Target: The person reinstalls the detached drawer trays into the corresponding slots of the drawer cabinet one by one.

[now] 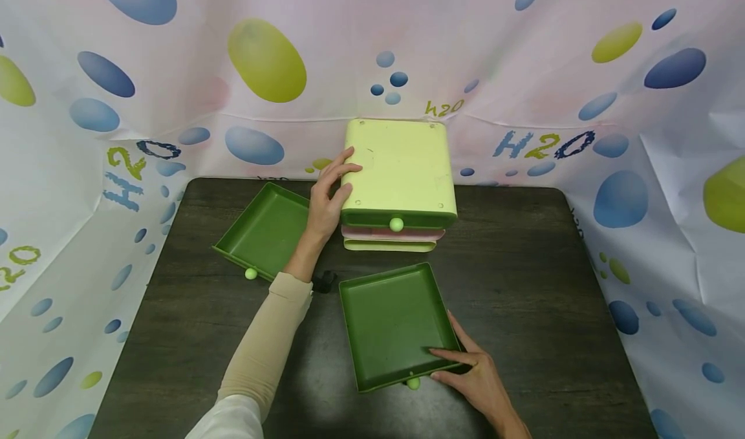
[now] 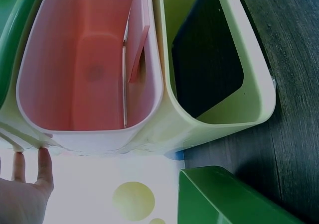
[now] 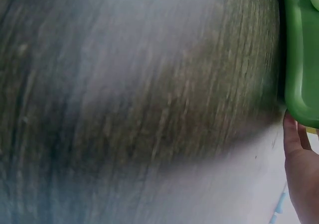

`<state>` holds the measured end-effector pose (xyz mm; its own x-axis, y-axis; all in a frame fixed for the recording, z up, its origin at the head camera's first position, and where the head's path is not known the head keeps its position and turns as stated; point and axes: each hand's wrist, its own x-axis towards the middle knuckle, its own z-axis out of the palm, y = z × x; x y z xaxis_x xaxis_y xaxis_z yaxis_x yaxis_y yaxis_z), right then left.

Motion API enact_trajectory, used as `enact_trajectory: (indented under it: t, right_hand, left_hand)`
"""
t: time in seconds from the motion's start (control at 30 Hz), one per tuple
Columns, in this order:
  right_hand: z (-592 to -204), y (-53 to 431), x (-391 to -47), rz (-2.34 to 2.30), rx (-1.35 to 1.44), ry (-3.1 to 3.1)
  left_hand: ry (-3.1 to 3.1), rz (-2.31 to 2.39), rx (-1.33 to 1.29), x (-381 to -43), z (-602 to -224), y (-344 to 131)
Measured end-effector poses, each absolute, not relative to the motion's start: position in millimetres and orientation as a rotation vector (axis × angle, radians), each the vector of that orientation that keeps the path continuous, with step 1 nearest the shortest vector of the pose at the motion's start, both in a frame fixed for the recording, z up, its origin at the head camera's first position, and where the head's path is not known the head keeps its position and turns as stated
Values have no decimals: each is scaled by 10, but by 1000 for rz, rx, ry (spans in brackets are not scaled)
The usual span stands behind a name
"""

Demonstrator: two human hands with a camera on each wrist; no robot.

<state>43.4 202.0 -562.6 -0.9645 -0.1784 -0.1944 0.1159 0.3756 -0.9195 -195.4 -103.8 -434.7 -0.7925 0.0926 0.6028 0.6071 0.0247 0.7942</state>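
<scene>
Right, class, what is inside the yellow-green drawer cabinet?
A green drawer fills its top slot, contents covered by the cabinet roof. Below, a pink compartment holds a thin pink panel; under that is an open yellow-green compartment.

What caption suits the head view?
Left hand touches a yellow cabinet while the right hand grips the nearer green drawer by its corner.

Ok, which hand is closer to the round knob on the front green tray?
Right. The right hand pinches the near right corner of the green tray, beside the knob; the left hand is farther, at the left side of the yellow drawer unit.
</scene>
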Motion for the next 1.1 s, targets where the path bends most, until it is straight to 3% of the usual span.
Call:
enact_trajectory:
  t: [1.1]
  right_hand:
    - [-5583,1971,414,-1735,-129,2468]
  left_hand:
    - [-1915,-1820,-731,-1939,-4368,-1034]
